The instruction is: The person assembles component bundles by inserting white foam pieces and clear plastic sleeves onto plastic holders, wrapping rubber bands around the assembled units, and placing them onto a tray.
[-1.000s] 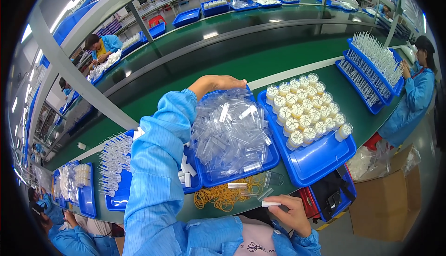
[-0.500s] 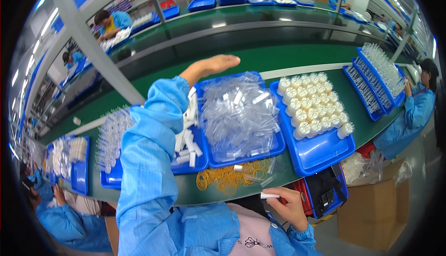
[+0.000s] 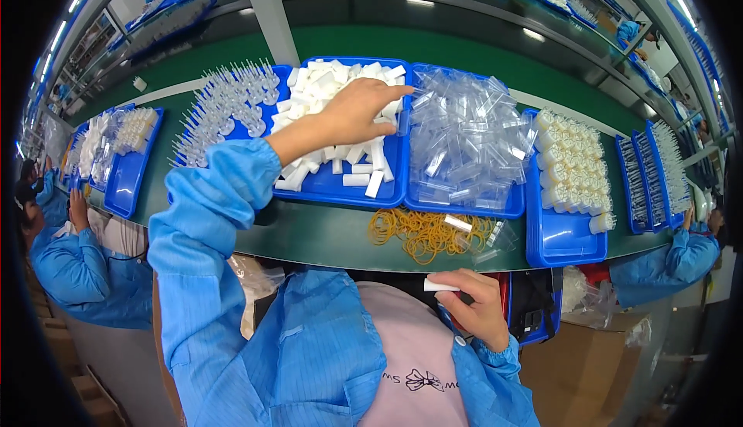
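Note:
My left hand (image 3: 357, 111) reaches over the right side of a blue tray (image 3: 309, 193) heaped with short white cylinders (image 3: 321, 82). Its fingers point toward the neighbouring blue tray of clear plastic pieces (image 3: 468, 137), thumb apart from the forefinger, and I make out nothing held. Close to my body, below the table's front edge, my right hand (image 3: 478, 303) pinches one white cylinder (image 3: 438, 284) between thumb and fingers, with the cylinder's end sticking out to the left.
A pile of yellow rubber bands (image 3: 418, 233) lies at the table's front edge, with a few clear pieces beside it. Right stands a blue tray (image 3: 569, 250) of capped cream-white parts; left, one of clear stemmed parts (image 3: 228, 106). Co-workers in blue sit at both sides.
The view has swung left and downward. My left hand, formerly stretched past the trays' far edge, now hangs over the white cylinders. My right hand keeps its cylinder near my body.

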Tool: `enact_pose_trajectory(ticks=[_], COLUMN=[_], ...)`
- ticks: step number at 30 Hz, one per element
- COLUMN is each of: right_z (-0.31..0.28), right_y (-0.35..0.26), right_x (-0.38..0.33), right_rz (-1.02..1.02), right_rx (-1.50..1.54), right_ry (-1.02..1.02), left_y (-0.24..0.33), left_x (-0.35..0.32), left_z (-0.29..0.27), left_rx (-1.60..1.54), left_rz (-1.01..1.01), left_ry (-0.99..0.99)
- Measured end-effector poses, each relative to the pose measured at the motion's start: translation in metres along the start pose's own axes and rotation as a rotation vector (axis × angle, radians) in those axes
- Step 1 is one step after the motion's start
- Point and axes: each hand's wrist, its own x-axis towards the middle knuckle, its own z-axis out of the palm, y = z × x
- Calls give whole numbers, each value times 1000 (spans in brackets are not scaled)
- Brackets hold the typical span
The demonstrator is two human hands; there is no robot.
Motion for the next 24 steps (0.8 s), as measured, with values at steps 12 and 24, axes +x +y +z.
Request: enact_pose_trajectory(ticks=[12,24], right_z=[10,6], right_y=[-17,-5], right_x=[-31,-30], right_rz=[181,60], right_rx=[-44,13], right_ry=[42,62], left_y=[-2,51], left_x=[11,-20], left_z=[46,23], left_rx=[127,-151], left_rz=[-116,120], left_ry=[-92,288])
